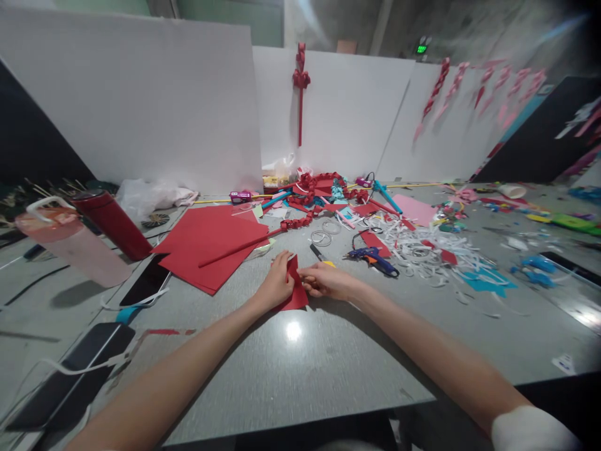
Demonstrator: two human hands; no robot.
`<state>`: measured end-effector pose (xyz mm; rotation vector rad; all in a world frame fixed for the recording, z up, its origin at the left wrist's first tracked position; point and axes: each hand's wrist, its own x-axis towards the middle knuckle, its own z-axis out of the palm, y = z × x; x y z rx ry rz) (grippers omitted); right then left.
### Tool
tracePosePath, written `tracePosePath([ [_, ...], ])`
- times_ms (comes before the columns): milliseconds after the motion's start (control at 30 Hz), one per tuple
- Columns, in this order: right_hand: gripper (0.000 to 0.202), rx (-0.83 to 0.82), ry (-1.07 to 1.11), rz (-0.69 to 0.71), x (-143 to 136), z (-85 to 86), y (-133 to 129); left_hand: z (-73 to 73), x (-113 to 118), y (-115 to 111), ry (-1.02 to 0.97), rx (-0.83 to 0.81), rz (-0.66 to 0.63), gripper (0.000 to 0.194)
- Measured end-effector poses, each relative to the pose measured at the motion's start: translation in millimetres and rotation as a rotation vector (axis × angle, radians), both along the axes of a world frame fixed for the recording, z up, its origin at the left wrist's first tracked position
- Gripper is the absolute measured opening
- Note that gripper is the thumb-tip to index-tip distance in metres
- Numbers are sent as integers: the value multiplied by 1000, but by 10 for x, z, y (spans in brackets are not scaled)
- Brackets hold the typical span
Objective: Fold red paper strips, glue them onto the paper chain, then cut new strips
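Observation:
A small red paper piece (295,299) stands partly folded or curled on the grey table. My left hand (278,283) grips it from the left, fingers wrapped over its upper part. On its right side, my right hand (323,280) has its fingers curled together at the paper's edge; the fingertips are partly hidden. Beyond my left hand lie large red sheets (206,241) with a thin red stick (239,246) across them. A black pen (316,252) and a blue glue gun (375,258) lie beyond my right hand.
White paper strips (417,247) are heaped at the right. A pink bottle (79,247), a red flask (115,225) and a black power bank (75,376) are at the left. White panels (328,113) stand behind, with a red paper decoration (300,94) hanging.

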<state>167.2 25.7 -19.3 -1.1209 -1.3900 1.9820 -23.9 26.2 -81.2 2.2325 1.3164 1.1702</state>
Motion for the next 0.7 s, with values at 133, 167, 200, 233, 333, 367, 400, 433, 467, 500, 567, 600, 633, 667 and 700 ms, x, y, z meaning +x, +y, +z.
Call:
tracePosePath([
  [133,33,281,-177,22,28,-51,-33,24,13,-17,-6,-44,6,67],
  [167,32,333,-226,15,25,-72,-39,38,16,-22,-10,-45,1,67],
  [200,32,376,-270,4,18,-96,-43,57,18,-28,-22,-43,-8,66],
  [233,31,419,-304,-14,7,-122,-46,83,18,-36,-47,-33,-15,66],
  [333,32,597,-327,-119,-23,-192,-42,175,-12,-58,-214,62,85,57],
  [367,34,655,-309,-157,-27,-207,-38,202,-30,-59,-288,97,171,54],
  [400,36,699,-280,-192,-24,-216,-32,222,-50,-55,-361,114,257,50],
  [433,38,725,-242,-224,-16,-221,-26,235,-71,-46,-433,102,324,47],
  [467,38,735,-204,-255,-2,-222,-18,241,-89,-35,-501,58,347,45],
  [500,38,731,-174,-287,15,-219,-10,243,-102,-23,-562,-6,325,43],
  [567,38,702,-147,-338,56,-206,6,244,-114,-9,-638,-132,200,34],
  [600,37,689,-141,-351,75,-195,12,246,-112,-12,-655,-169,137,31],
  [633,37,683,-135,-355,93,-180,16,253,-106,-22,-663,-186,92,30],
  [667,37,690,-127,-358,108,-162,18,262,-99,-37,-669,-186,69,31],
  [700,36,713,-117,-366,121,-139,16,275,-92,-55,-677,-179,65,32],
])
